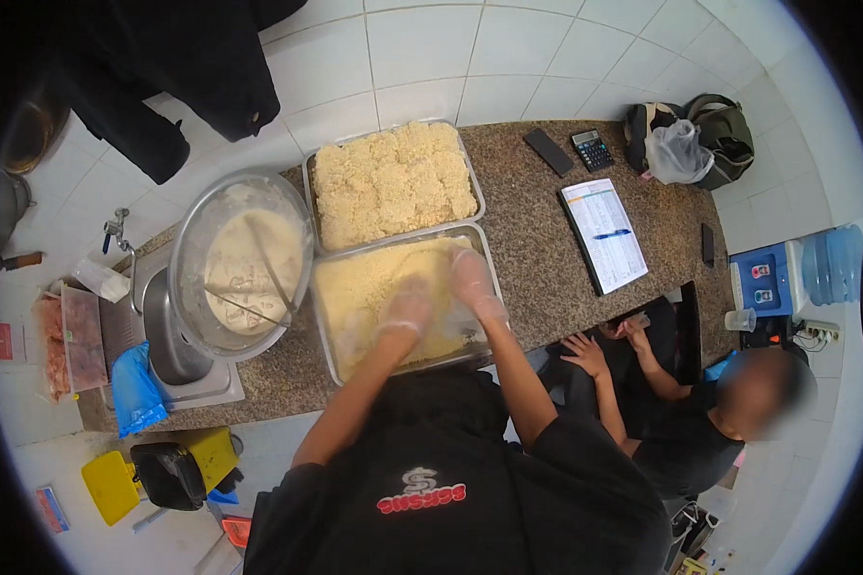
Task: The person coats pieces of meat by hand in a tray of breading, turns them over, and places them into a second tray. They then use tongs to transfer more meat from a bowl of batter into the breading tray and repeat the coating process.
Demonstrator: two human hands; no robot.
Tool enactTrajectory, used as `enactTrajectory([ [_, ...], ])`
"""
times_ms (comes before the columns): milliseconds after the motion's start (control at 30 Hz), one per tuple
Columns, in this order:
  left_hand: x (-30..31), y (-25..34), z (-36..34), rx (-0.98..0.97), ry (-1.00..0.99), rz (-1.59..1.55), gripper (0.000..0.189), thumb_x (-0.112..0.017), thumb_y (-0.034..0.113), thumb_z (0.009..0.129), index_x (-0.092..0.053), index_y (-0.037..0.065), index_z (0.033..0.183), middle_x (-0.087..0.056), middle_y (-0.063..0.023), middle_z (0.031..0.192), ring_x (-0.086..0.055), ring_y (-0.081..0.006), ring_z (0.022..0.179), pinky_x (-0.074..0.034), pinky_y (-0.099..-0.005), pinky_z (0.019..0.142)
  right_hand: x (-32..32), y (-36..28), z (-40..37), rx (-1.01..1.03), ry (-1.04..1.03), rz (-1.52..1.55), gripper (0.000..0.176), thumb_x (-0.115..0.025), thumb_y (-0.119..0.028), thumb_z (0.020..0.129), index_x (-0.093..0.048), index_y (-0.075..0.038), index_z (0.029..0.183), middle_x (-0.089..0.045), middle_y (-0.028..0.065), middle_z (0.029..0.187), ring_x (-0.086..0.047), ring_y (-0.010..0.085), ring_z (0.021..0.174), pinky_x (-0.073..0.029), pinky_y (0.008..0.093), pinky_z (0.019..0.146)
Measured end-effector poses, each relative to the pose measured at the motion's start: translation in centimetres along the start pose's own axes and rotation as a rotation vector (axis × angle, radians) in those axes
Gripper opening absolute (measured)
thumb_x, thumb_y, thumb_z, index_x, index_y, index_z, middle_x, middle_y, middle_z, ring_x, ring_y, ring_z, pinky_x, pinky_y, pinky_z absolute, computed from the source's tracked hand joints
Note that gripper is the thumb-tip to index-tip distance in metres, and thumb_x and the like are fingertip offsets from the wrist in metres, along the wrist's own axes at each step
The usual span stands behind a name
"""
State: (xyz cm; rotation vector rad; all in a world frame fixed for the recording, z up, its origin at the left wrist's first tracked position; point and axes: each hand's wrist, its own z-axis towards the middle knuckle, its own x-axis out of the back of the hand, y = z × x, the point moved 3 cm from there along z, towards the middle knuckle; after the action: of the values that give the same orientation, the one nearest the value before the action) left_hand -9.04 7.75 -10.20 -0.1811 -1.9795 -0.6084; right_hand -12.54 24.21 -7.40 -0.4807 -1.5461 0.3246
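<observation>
Both my hands wear clear plastic gloves and reach into a metal tray (497, 278) spread with pale yellow crumbs (355, 287). Near the tray's middle, my left hand (410, 305) is blurred by motion over the crumbs, and its fingers cannot be made out. My right hand (472, 278) rests on the crumbs at the right side, its fingers blurred too. Directly behind stands a second tray (309, 196) heaped with crumb-coated pieces (393, 182). To the left, a large metal bowl (187, 287) holds a whitish liquid with two thin rods in it.
A sink (173, 335) and blue bag (137, 388) are at left. Right on the counter lie a notebook with pen (604, 254), a calculator (592, 150), a phone (548, 151) and bags (681, 149). A seated person (681, 446) is at the lower right, one hand on the leg.
</observation>
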Motion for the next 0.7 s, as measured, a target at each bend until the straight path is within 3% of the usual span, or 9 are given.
enactTrajectory([
  [67, -0.5, -0.6, -0.2, -0.112, 0.146, 0.086, 0.064, -0.055, 0.037, 0.101, -0.046, -0.004, 0.149, -0.05, -0.0273, 0.15, -0.045, -0.0387, 0.143, -0.034, -0.0452, 0.119, 0.3, -2.1, 0.7, 0.061, 0.018, -0.066, 0.031, -0.068, -0.029, 0.089, -0.073, -0.002, 0.104, -0.073, 0.0238, 0.098, -0.07, 0.042, 0.093, -0.055, 0.0496, 0.083],
  [167, 2.6, 1.0, -4.0, 0.122, -0.076, -0.113, 0.066, -0.052, 0.038, 0.102, -0.042, -0.004, 0.152, -0.048, -0.0241, 0.154, -0.043, -0.0369, 0.145, -0.031, -0.0451, 0.121, -1.4, -2.9, 1.3, 0.064, -0.177, -0.144, 0.043, -0.075, -0.041, 0.082, -0.076, -0.002, 0.099, -0.073, 0.0244, 0.098, -0.07, 0.0422, 0.092, -0.055, 0.0496, 0.081],
  [200, 1.7, 0.5, -4.2, 0.127, -0.044, -0.092, 0.063, -0.052, 0.036, 0.101, -0.043, -0.002, 0.151, -0.051, -0.0234, 0.151, -0.049, -0.0375, 0.139, -0.037, -0.0462, 0.117, -2.6, -3.0, 2.0, 0.018, -0.361, -0.165, 0.048, -0.078, -0.047, 0.078, -0.077, -0.002, 0.097, -0.073, 0.0245, 0.099, -0.07, 0.0423, 0.093, -0.055, 0.0495, 0.081],
  [267, 1.4, -0.7, -3.5, 0.13, 0.03, -0.064, 0.059, -0.053, 0.033, 0.101, -0.045, 0.0, 0.15, -0.054, -0.0227, 0.148, -0.055, -0.038, 0.133, -0.044, -0.0473, 0.112, -5.2, -1.8, 2.4, 0.111, -0.268, -0.087, 0.048, -0.078, -0.047, 0.078, -0.077, -0.003, 0.099, -0.073, 0.0249, 0.099, -0.07, 0.0425, 0.092, -0.055, 0.0495, 0.08],
  [333, -0.2, -1.5, -5.1, 0.017, 0.084, 0.002, 0.065, -0.045, 0.039, 0.104, -0.038, -0.001, 0.155, -0.041, -0.0203, 0.161, -0.033, -0.0342, 0.152, -0.022, -0.0465, 0.125, -4.8, -2.1, 2.6, 0.17, -0.194, 0.001, 0.048, -0.078, -0.047, 0.078, -0.077, -0.004, 0.101, -0.073, 0.0253, 0.099, -0.07, 0.0427, 0.091, -0.055, 0.0496, 0.079],
  [467, 1.6, -4.9, -7.6, -0.329, 0.52, -0.072, 0.049, -0.057, 0.028, 0.102, -0.055, 0.002, 0.144, -0.062, -0.019, 0.142, -0.06, -0.0342, 0.132, -0.044, -0.044, 0.113, -3.2, -3.4, 1.0, 0.211, -0.237, 0.007, 0.045, -0.076, -0.043, 0.082, -0.076, -0.005, 0.105, -0.072, 0.026, 0.096, -0.069, 0.0445, 0.088, -0.054, 0.0499, 0.077],
  [567, 4.8, -4.1, -9.7, -0.309, 0.601, -0.311, 0.044, -0.065, 0.019, 0.099, -0.059, -0.001, 0.138, -0.069, -0.0194, 0.13, -0.069, -0.0337, 0.118, -0.052, -0.0422, 0.103, -1.1, -4.4, -1.8, 0.154, -0.108, 0.118, 0.038, -0.072, -0.038, 0.086, -0.074, -0.003, 0.101, -0.07, 0.0263, 0.09, -0.069, 0.044, 0.087, -0.054, 0.0506, 0.078],
  [633, 7.7, -3.5, -9.7, 0.047, 0.708, -0.452, 0.048, -0.068, 0.019, 0.097, -0.058, -0.003, 0.139, -0.068, -0.022, 0.131, -0.067, -0.0339, 0.119, -0.052, -0.0414, 0.103, 2.4, -6.5, -2.4, 0.168, -0.081, 0.163, 0.034, -0.069, -0.034, 0.089, -0.072, -0.001, 0.096, -0.069, 0.0264, 0.085, -0.068, 0.0433, 0.086, -0.054, 0.0513, 0.08],
  [700, 6.6, -5.3, -9.6, 0.07, 0.715, -0.458, 0.052, -0.068, 0.026, 0.097, -0.058, -0.002, 0.14, -0.065, -0.0233, 0.135, -0.063, -0.036, 0.125, -0.047, -0.043, 0.109, 5.0, -8.4, -3.0, 0.12, -0.103, 0.191, 0.034, -0.07, -0.037, 0.089, -0.074, -0.004, 0.1, -0.071, 0.0247, 0.093, -0.069, 0.0447, 0.087, -0.054, 0.051, 0.077],
])
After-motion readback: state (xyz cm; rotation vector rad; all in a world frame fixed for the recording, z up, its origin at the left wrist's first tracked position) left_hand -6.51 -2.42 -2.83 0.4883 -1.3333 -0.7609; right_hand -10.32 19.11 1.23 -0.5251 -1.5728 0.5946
